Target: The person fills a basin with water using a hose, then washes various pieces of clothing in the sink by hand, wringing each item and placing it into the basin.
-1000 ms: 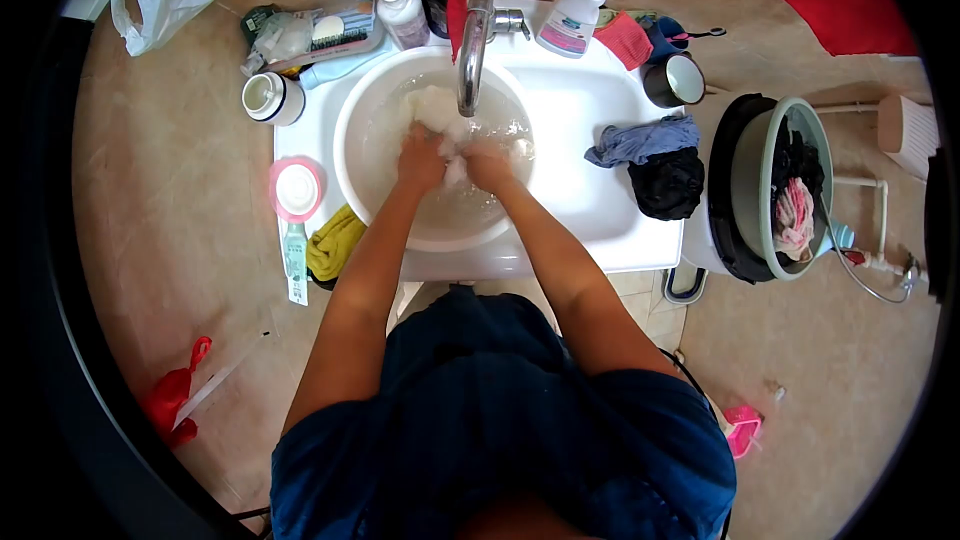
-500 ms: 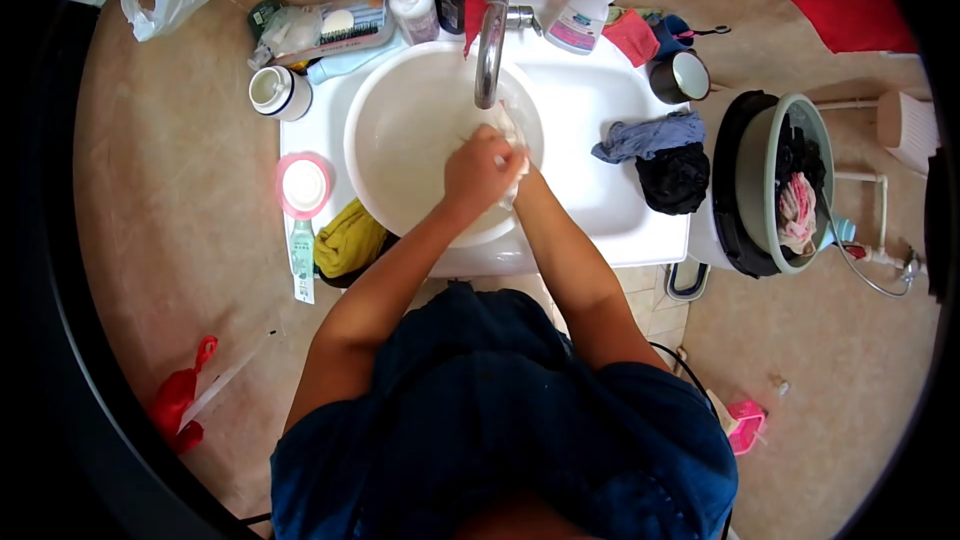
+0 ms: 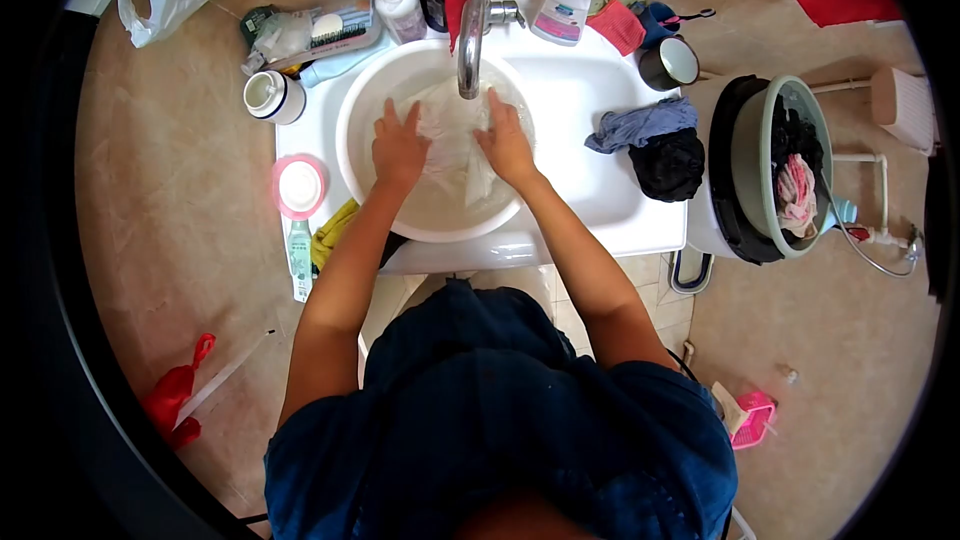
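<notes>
A thin white cloth [image 3: 450, 145] lies spread in cloudy water inside the round white basin [image 3: 352, 185]. My left hand [image 3: 400, 150] is at the cloth's left side, fingers apart and stretched toward the far rim. On the cloth's right side is my right hand [image 3: 506, 145], its fingers also spread, with the thumb touching the fabric. Neither hand is closed around the cloth. Above the basin, between my hands, hangs the curved metal faucet [image 3: 469, 70].
A blue-grey cloth [image 3: 645, 125] and a black cloth [image 3: 667, 172] lie on the sink counter [image 3: 575, 130]. At right is a bucket [image 3: 757, 160] of laundry. Behind stand a pump bottle [image 3: 399, 8] and a white bottle [image 3: 566, 8]. A yellow cloth [image 3: 330, 237] sits left.
My hands were together with the cloth bunched in them near the basin's right side. They have moved apart, and the cloth is now spread in the water between them.
</notes>
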### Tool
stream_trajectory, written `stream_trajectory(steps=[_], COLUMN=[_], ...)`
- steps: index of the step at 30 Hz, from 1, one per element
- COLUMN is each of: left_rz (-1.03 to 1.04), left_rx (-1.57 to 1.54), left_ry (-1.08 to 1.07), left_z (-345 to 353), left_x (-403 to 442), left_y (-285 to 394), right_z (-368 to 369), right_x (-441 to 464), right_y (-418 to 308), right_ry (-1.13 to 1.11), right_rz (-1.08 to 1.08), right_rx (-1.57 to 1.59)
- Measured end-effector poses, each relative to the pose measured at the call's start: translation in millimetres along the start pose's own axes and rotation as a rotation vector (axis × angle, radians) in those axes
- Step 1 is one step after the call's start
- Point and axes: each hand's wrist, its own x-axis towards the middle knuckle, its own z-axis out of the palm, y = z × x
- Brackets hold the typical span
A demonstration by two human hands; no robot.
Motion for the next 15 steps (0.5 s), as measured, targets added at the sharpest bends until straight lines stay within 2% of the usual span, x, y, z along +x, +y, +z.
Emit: stream_trajectory(steps=[2,4,7,9,12,13,15], left_rz=[0.054,0.154,0.189,0.156,0.038,-0.028,-0.166], left_rx=[0.12,0.259,0.297,0.211,0.016,-0.172,-0.548], left_ry=[-0.282,-0.35,-0.465,-0.552,-0.529,-0.478,-0.366], left_z=[-5,13,46,43,25,36,65], left_x=[-5,-11,-8,-3,7,14,29], left_y=[14,15,8,10,19,14,-5], right_z=[14,24,42,46,48,49,74], right_x=[-6,-17,-16,-8,3,5,17], right_y=[7,2,8,15,25,29,79], right_ry=[-0.048,-0.091,-0.272,-0.382,-0.46,-0.474,-0.436], right_rz=[-0.09,-0.203,-0.074,0.003,0.111,0.148,0.287], right_rx=[-0.268,-0.591,-0.702,-0.614,-0.502,-0.47,0.104])
